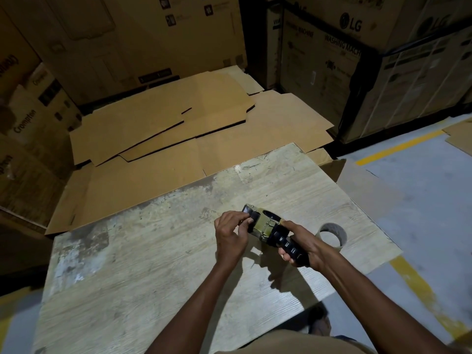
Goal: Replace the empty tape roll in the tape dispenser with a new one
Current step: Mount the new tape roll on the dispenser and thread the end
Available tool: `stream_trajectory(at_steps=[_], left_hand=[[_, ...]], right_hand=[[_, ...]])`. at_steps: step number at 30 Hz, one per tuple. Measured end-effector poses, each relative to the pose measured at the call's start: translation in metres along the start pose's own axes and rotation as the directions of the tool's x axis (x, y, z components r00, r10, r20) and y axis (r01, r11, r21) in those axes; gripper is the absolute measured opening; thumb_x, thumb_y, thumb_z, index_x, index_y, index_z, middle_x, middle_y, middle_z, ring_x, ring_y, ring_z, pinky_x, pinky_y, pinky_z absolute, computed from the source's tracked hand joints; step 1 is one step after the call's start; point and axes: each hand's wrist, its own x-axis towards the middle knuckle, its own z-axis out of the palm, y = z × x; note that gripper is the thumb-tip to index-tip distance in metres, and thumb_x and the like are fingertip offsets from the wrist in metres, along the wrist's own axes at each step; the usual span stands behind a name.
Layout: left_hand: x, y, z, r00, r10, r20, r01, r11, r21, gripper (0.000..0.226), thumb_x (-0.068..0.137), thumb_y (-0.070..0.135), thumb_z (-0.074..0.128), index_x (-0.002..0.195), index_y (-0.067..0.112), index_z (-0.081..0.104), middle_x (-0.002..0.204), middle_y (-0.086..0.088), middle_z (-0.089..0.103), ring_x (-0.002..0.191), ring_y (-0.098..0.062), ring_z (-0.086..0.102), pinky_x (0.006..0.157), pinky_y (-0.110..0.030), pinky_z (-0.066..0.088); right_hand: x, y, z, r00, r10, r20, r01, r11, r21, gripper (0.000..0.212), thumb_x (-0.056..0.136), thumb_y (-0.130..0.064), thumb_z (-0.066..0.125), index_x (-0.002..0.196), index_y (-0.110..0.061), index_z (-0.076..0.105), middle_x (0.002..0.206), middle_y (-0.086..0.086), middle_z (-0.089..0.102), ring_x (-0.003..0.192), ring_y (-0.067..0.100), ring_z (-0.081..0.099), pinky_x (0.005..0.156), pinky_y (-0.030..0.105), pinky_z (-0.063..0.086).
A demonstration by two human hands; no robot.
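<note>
Right hand [298, 241] grips the tape dispenser [263, 223] handle to steady it over the bench [153, 251]; left hand [229, 233] pinches its front, probably threading tape.

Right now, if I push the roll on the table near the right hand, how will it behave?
The roll looks like a thin hollow ring, so it is probably light and would slide on the table. Being round, it may roll if tipped on edge. Its thin wall might dent under squeezing.
</note>
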Motion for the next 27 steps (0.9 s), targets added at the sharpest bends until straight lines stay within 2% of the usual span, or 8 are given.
stream_trajectory(at_steps=[3, 5, 9, 14, 16, 18, 21, 27], left_hand=[[0.0, 0.002, -0.001, 1.0, -0.028, -0.003, 0.028, 0.999, -0.023, 0.012, 0.085, 0.009, 0.081, 0.094, 0.018, 0.079, 0.094, 0.01, 0.076, 0.093, -0.012, 0.067, 0.095, -0.031, 0.039], [0.0, 0.003, -0.001, 0.998, -0.067, -0.015, 0.066, 0.997, -0.038, 0.017, 0.086, 0.011, 0.082, 0.101, 0.019, 0.077, 0.097, 0.01, 0.074, 0.094, -0.015, 0.066, 0.096, -0.03, 0.039], [-0.001, 0.0, 0.001, 0.995, 0.024, -0.093, -0.013, 0.993, 0.119, 0.034, 0.084, 0.007, 0.08, 0.118, 0.013, 0.075, 0.1, 0.004, 0.072, 0.106, -0.015, 0.059, 0.111, -0.024, 0.022], [0.0, 0.001, 0.0, 0.991, 0.084, -0.108, -0.059, 0.975, 0.212, 0.035, 0.074, -0.007, 0.083, 0.097, 0.019, 0.079, 0.093, 0.01, 0.075, 0.119, -0.017, 0.055, 0.109, -0.041, 0.024], [0.0, 0.001, -0.002, 0.988, 0.105, -0.112, -0.075, 0.967, 0.243, 0.035, 0.072, -0.008, 0.083, 0.093, 0.02, 0.079, 0.111, 0.006, 0.073, 0.132, -0.022, 0.052, 0.112, -0.048, 0.024], [-0.001, 0.0, -0.003, 0.985, 0.149, -0.091, -0.117, 0.951, 0.287, 0.033, 0.073, -0.007, 0.08, 0.092, 0.02, 0.078, 0.136, -0.001, 0.066, 0.147, -0.028, 0.041, 0.119, -0.058, 0.015], [0.0, -0.003, -0.006, 0.98, 0.19, -0.055, -0.166, 0.943, 0.288, 0.034, 0.073, -0.012, 0.078, 0.09, 0.017, 0.077, 0.148, -0.004, 0.059, 0.155, -0.026, 0.031, 0.125, -0.058, -0.001], [0.014, -0.006, -0.018, 0.997, 0.042, -0.068, -0.023, 0.966, 0.257, 0.031, 0.075, -0.004, 0.074, 0.077, 0.027, 0.074, 0.139, 0.004, 0.066, 0.155, -0.018, 0.029, 0.125, -0.055, -0.006]], right_hand=[[0.0, 0.001, 0.001, 1.0, -0.008, -0.006, 0.008, 1.0, -0.016, 0.062, 0.106, -0.056, 0.039, 0.11, 0.002, 0.063, 0.064, 0.012, 0.06, 0.043, 0.019, 0.055, 0.038, 0.022, 0.04], [-0.001, 0.001, 0.001, 1.0, -0.005, -0.011, 0.005, 1.0, -0.022, 0.062, 0.106, -0.055, 0.039, 0.106, 0.001, 0.063, 0.063, 0.012, 0.06, 0.042, 0.019, 0.055, 0.038, 0.022, 0.04], [-0.001, 0.001, 0.003, 1.0, -0.008, -0.004, 0.008, 0.999, -0.034, 0.062, 0.106, -0.055, 0.039, 0.109, 0.001, 0.064, 0.064, 0.012, 0.061, 0.043, 0.019, 0.056, 0.039, 0.022, 0.04], [-0.002, 0.0, 0.008, 1.0, -0.005, 0.009, 0.005, 1.0, -0.024, 0.061, 0.106, -0.055, 0.039, 0.1, 0.0, 0.064, 0.063, 0.012, 0.061, 0.042, 0.018, 0.055, 0.038, 0.022, 0.04], [-0.001, 0.0, 0.007, 1.0, -0.003, 0.014, 0.003, 1.0, -0.018, 0.062, 0.106, -0.056, 0.039, 0.101, 0.001, 0.063, 0.064, 0.012, 0.06, 0.042, 0.018, 0.055, 0.038, 0.022, 0.04], [-0.002, 0.0, 0.007, 1.0, -0.001, 0.012, 0.001, 1.0, -0.017, 0.062, 0.106, -0.056, 0.039, 0.101, 0.001, 0.064, 0.064, 0.012, 0.06, 0.042, 0.018, 0.055, 0.038, 0.022, 0.04], [-0.004, 0.0, 0.009, 1.0, 0.004, 0.016, -0.004, 1.0, -0.017, 0.061, 0.107, -0.054, 0.039, 0.095, 0.0, 0.064, 0.062, 0.011, 0.06, 0.041, 0.017, 0.054, 0.039, 0.022, 0.039], [-0.006, -0.001, 0.012, 1.0, 0.013, 0.009, -0.013, 1.0, -0.012, 0.059, 0.107, -0.053, 0.039, 0.095, 0.0, 0.063, 0.061, 0.012, 0.059, 0.039, 0.017, 0.054, 0.037, 0.021, 0.039]])
